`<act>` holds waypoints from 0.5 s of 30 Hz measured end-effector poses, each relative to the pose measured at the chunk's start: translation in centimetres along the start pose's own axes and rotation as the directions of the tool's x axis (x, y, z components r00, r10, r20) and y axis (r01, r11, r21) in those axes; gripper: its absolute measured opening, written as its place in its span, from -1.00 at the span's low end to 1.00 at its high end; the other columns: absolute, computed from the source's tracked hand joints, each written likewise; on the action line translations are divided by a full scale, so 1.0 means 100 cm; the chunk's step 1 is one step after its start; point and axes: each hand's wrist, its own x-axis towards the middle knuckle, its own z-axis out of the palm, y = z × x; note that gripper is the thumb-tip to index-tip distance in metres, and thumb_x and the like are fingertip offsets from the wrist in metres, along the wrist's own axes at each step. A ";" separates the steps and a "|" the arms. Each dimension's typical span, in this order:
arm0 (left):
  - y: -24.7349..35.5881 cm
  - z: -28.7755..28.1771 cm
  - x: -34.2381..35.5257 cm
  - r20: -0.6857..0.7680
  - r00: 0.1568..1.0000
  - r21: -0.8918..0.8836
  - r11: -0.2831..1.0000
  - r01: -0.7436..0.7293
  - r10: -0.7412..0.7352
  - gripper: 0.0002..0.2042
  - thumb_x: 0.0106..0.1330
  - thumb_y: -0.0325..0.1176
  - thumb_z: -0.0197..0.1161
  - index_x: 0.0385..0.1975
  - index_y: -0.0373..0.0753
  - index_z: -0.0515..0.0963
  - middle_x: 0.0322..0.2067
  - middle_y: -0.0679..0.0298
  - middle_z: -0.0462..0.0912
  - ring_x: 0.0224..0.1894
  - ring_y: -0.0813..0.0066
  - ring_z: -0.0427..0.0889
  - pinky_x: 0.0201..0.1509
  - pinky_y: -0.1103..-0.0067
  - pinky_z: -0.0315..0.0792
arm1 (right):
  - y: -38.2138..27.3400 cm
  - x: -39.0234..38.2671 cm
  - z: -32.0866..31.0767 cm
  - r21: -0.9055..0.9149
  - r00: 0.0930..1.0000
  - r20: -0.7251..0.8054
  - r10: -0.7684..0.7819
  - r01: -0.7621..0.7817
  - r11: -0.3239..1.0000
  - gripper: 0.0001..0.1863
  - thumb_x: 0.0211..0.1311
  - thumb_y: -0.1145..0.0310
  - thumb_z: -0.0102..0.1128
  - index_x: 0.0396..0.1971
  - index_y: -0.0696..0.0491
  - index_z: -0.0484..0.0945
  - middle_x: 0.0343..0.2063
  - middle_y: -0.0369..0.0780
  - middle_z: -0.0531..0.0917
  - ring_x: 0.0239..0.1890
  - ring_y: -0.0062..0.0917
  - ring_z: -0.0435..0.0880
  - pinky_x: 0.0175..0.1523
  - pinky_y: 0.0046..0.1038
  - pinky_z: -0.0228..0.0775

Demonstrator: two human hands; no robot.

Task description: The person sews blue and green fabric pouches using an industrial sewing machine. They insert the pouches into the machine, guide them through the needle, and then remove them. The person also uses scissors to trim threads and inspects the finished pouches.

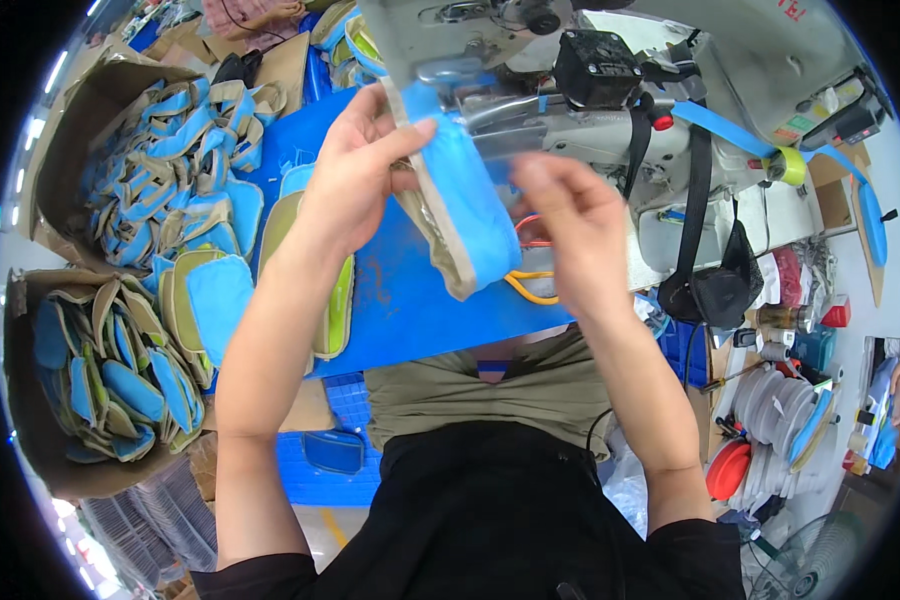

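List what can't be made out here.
Head view:
Right hand: fingers blurred; grip unclear.
Left hand: some fingers hidden behind the blue-and-tan fabric piece.
Fabric piece: its far side faces away from the camera.
Orange loop: ends hidden by fabric piece and right hand.
Background person: cut off by top edge.

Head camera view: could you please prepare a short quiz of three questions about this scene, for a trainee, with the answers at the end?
1. Which hand clearly grips the long blue piece with beige edging?
2. True or false: the upper cardboard box at the person's left holds only white reels.
3. Choose one: the tabletop below the held piece is (A) red, (B) blue, (C) yellow.

Key:
1. The left hand; the right hand is blurred beside the piece.
2. False; it holds blue and beige fabric pieces.
3. B.
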 end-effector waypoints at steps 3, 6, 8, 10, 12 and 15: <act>0.003 0.004 -0.008 0.002 1.000 0.063 0.998 0.004 -0.004 -0.40 0.31 -0.44 0.39 0.29 -0.35 0.25 -0.09 0.15 0.70 -0.15 0.47 0.75 -0.20 0.50 0.70 | 0.002 0.012 0.023 0.028 0.992 0.125 0.020 -0.024 0.999 -0.64 0.32 0.30 0.43 -0.03 0.26 0.67 -0.25 -0.19 0.76 -0.29 -0.68 0.69 -0.22 -0.61 0.53; 0.000 0.002 -0.010 0.026 1.000 0.080 0.997 -0.011 0.009 -0.39 0.30 -0.44 0.40 0.29 -0.35 0.25 -0.10 0.15 0.71 -0.17 0.47 0.75 -0.21 0.51 0.70 | 0.011 0.018 0.031 0.136 0.981 0.185 0.060 -0.086 0.987 -0.64 0.33 0.35 0.41 -0.02 0.29 0.65 -0.24 -0.16 0.77 -0.27 -0.65 0.72 -0.17 -0.58 0.57; -0.002 0.001 -0.007 0.034 0.999 -0.002 1.000 -0.023 0.023 -0.39 0.29 -0.45 0.40 0.29 -0.35 0.25 -0.10 0.15 0.71 -0.18 0.47 0.75 -0.22 0.52 0.69 | 0.020 0.017 0.033 0.254 0.979 0.178 0.102 -0.146 0.956 -0.65 0.34 0.36 0.40 0.00 0.29 0.64 -0.23 -0.16 0.77 -0.27 -0.65 0.72 -0.17 -0.58 0.58; -0.002 -0.001 -0.004 0.022 0.999 -0.054 0.998 0.025 -0.024 -0.39 0.28 -0.46 0.40 0.29 -0.37 0.26 -0.10 0.14 0.71 -0.19 0.46 0.75 -0.21 0.51 0.69 | 0.024 0.014 0.035 0.307 0.977 0.171 0.128 -0.177 0.935 -0.65 0.35 0.37 0.38 0.01 0.28 0.63 -0.21 -0.16 0.77 -0.26 -0.65 0.73 -0.17 -0.57 0.59; 0.000 -0.001 -0.001 -0.009 0.999 -0.082 0.995 0.049 -0.050 -0.40 0.28 -0.48 0.40 0.28 -0.40 0.27 -0.10 0.14 0.71 -0.19 0.45 0.76 -0.20 0.51 0.69 | 0.024 0.011 0.036 0.349 0.974 0.171 0.149 -0.201 0.915 -0.65 0.36 0.37 0.37 0.02 0.28 0.63 -0.20 -0.16 0.77 -0.25 -0.65 0.74 -0.16 -0.57 0.60; 0.004 0.000 0.005 -0.071 0.996 -0.075 0.996 0.048 -0.053 -0.40 0.27 -0.49 0.40 0.26 -0.45 0.27 -0.11 0.13 0.71 -0.19 0.42 0.76 -0.18 0.50 0.69 | 0.023 0.009 0.038 0.389 0.970 0.180 0.165 -0.224 0.894 -0.66 0.38 0.38 0.35 0.03 0.27 0.62 -0.18 -0.17 0.77 -0.24 -0.64 0.74 -0.15 -0.56 0.62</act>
